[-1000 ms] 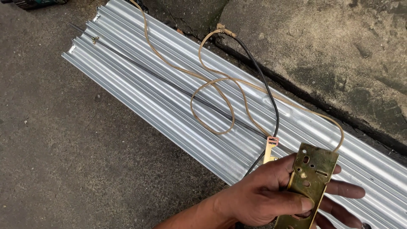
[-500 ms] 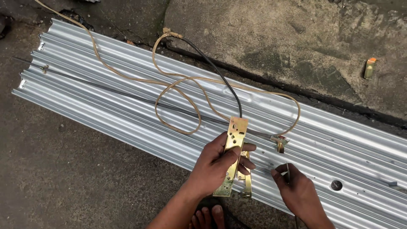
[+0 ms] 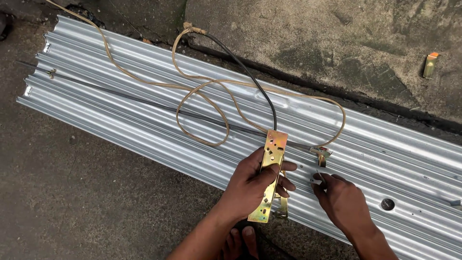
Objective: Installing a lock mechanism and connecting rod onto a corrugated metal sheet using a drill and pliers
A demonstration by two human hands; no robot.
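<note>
Head view, looking down onto concrete ground. Left hand (image 3: 252, 185) is wrapped around a long brass-coloured metal plate (image 3: 269, 175) with punched holes, thumb across its face, fingers curled behind; the plate stands on edge, roughly upright, its lower end resting on the ribbed aluminium panel (image 3: 144, 125). Right hand (image 3: 339, 200) lies on the same panel just beside the plate, fingertips pinched narrow on a small silvery part (image 3: 316, 179); what that part is cannot be told. Panel lies flat, running diagonally from upper left to lower right, with a round hole (image 3: 387, 204) near the right hand. A tan cord (image 3: 202, 113) loops over the panel and ends at a small brass clip (image 3: 321, 154) just above the right hand. A black cable (image 3: 250, 79) runs down to the plate's top. A small brass piece (image 3: 429, 65) stands on the concrete, well apart. Bare toes (image 3: 238, 240) show below the plate.
</note>
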